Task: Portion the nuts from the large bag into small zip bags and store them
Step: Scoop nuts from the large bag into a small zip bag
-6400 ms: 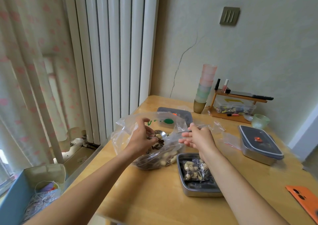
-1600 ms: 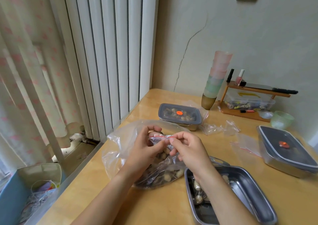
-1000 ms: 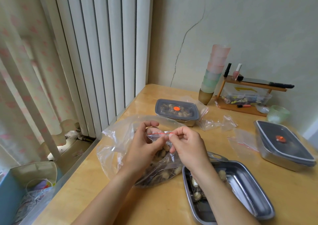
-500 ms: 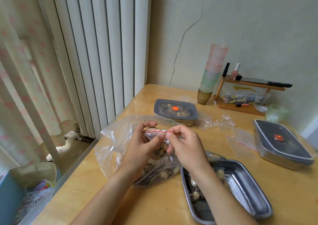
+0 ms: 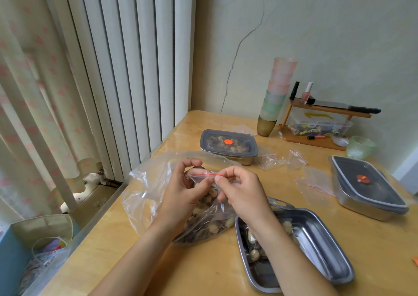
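Both hands hold a small zip bag [image 5: 204, 178] with a red seal line, nuts hanging in its lower part. My left hand [image 5: 183, 194] pinches the seal's left end; my right hand [image 5: 242, 191] pinches the seal at its right. They hover over the large clear bag [image 5: 147, 189] of nuts lying on the wooden table [image 5: 226, 270]. An open steel tray [image 5: 321, 246] at the lower right holds filled small bags, partly hidden by my right forearm.
A lidded steel box of nuts [image 5: 228, 145] stands behind the large bag, and another lidded box [image 5: 366, 184] at the right. Empty zip bags [image 5: 282, 160] lie between them. Stacked cups [image 5: 276, 94] and a small wooden shelf [image 5: 321, 123] stand by the wall.
The spoon I used 6.4 s ago is gone from my hands, and both now pinch the small bag's seal. Over the last second, the hands have barely moved.
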A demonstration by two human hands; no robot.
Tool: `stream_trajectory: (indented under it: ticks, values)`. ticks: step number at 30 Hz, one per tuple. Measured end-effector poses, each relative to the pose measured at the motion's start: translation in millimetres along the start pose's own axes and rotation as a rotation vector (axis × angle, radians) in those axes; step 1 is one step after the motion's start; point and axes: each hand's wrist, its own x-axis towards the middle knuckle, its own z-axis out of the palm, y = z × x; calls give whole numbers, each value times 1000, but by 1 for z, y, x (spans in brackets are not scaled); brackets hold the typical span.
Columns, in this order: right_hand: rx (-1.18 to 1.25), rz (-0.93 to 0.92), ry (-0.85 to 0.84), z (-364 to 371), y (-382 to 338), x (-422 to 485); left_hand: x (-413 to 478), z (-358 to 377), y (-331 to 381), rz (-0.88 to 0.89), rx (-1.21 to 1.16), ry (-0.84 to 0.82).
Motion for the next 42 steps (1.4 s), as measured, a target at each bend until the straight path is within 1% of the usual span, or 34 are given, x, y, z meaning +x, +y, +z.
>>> stream_trajectory:
  ticks: [11, 22, 32, 35, 38, 40, 42]
  values:
    - [-9, 10, -15, 0, 1, 1, 1, -2, -1, -9, 28, 4]
    - [-22, 28, 4, 1, 3, 2, 0, -1, 0, -31, 55, 36]
    - [-35, 26, -43, 2, 2, 0, 1, -4, -2, 21, 93, -15]
    - [-23, -2, -16, 1, 1, -2, -2, -1, 1, 10, 73, 7]
    - [11, -18, 21, 1, 0, -3, -1, -1, -1, -10, 142, 77]
    - [47, -17, 38, 0, 0, -2, 2, -5, -3, -30, 158, 66]
    - [48, -22, 50, 1, 1, -1, 2, -6, -2, -59, 124, 61]
